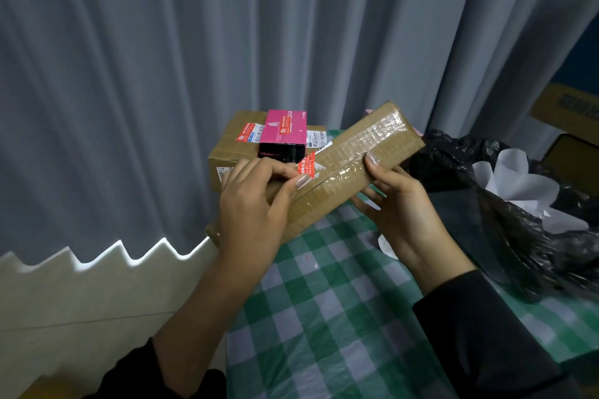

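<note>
While right hand point(402, 209) grips taped carton point(351, 157), left hand point(254, 207) fingers point(275, 170) pinch its red sticker point(307, 166)

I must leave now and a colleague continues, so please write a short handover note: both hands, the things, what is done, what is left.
Left hand: grips the long flat brown cardboard parcel at its near end, thumb and fingertips at the red paper sticker.
Right hand: holds the parcel's middle from below, thumb on top.
Parcel is in the air above the green-white checked tablecloth; its clear tape looks intact.
Done: parcel picked up.
Left: probably peel sticker and tape, open it; black plastic bag with white paper waits on the right.
</note>
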